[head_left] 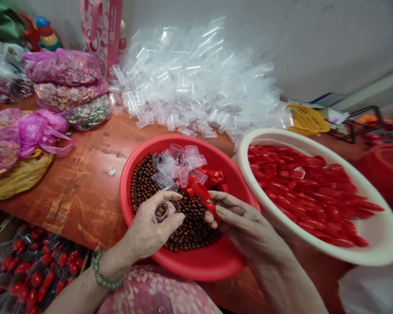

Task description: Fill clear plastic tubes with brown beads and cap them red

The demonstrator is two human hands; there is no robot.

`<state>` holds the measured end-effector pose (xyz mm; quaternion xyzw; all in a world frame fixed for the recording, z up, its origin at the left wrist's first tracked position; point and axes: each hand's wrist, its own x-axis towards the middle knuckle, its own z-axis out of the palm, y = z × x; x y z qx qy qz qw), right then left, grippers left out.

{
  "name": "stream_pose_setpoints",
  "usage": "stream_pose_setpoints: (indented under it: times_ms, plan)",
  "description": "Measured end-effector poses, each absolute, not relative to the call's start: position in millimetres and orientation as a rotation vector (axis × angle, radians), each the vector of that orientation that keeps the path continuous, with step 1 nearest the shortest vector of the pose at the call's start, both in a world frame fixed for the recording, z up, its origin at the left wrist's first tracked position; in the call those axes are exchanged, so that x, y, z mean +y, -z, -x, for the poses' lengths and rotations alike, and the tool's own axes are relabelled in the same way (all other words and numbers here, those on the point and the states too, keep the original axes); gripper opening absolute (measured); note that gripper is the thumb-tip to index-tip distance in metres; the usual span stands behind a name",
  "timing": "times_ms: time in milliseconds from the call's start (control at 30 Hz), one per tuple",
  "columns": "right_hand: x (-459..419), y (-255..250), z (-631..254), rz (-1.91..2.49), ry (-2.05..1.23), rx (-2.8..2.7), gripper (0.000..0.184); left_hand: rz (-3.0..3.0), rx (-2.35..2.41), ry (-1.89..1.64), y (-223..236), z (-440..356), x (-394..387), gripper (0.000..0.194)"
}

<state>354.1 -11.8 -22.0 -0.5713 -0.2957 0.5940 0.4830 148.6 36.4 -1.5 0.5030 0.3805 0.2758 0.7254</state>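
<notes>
My left hand (153, 222) is closed around a small clear plastic tube (163, 210) with brown balls inside it. Between the fingers of my right hand (239, 218) is a red plastic cap (212, 210); a second red piece (200, 191) shows just above the fingertips, and I cannot tell whether it is held too. Both hands are over a red basin (203, 266). Inside the basin lie many brown balls (191, 235), a heap of clear tubes (177, 163) and several red caps (216, 176).
At the right, a white basin (391, 235) holds many red caps (308, 192). Clear tubes (196, 87) are piled against the wall. Pink bags (65, 69) of small pieces stand at the left. Below the table edge, a box contains red-capped tubes (36, 274).
</notes>
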Motion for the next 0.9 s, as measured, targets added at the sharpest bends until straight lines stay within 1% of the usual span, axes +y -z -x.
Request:
stream_pose_setpoints:
  times_ms: [100,167,333,400,467,567,667,767,900]
  plan:
    - [-15.7,20.0,-351.8,1.401,-1.463,-0.796,0.038,-1.243,0.853,-0.631,4.3,-151.9,39.1,0.040]
    - [-17.6,17.6,-349.6,1.418,-1.500,-0.871,0.036,-1.348,0.874,-0.643,5.2,-153.3,40.3,0.043]
    - [-19.4,12.5,-346.1,1.395,-1.573,-0.968,0.033,-1.531,0.891,-0.678,5.1,-153.9,43.1,0.024]
    - [-19.2,11.3,-345.2,1.430,-1.541,-1.032,0.034,-1.526,0.886,-0.671,5.6,-153.6,44.2,0.021]
    - [-18.7,10.8,-343.3,1.495,-1.391,-1.209,0.031,-1.506,0.889,-0.684,6.5,-153.1,45.5,0.020]
    - [-17.2,10.7,-338.3,1.553,-0.955,-1.616,0.018,-1.470,0.890,-0.708,7.7,-152.1,47.2,0.018]
    - [-15.9,11.4,-332.8,1.547,-0.625,-1.845,0.016,-1.378,0.923,-0.710,7.6,-151.3,48.4,0.017]
    - [-17.6,13.4,-328.4,1.573,-0.525,-1.787,0.016,-1.239,0.926,-0.700,6.9,-150.9,48.6,0.020]
    - [-24.3,14.9,-319.6,1.600,-0.586,-1.439,0.017,-1.213,0.933,-0.702,7.2,-151.6,47.6,0.025]
